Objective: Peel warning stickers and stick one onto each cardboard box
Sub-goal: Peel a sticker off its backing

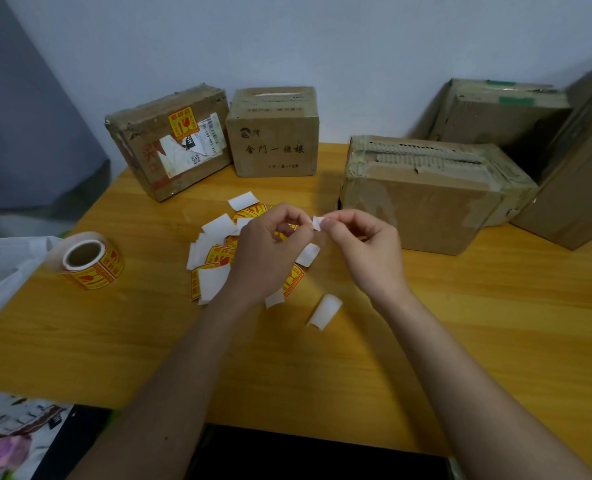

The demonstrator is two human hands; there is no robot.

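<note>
Both hands, left hand (270,244) and right hand (360,247), are pinched on one sticker (317,223) so backing gets peeled, unlabelled box (422,206) waiting at 2 o'clock.

- The bench (460,341) is honey-yellow with a faint wood grain.
- The sticker roll (91,261) is yellow with red print around a white core.
- The loose stickers (218,254) show yellow and red faces and plain white backs.
- The curled backing paper (325,311) is white.
- The left box (169,140) is brown, with a yellow-and-red warning sticker (183,123) and a torn white label.
- The middle box (273,133) is brown with dark printed characters.
- The wall (287,39) is pale blue-grey.
</note>
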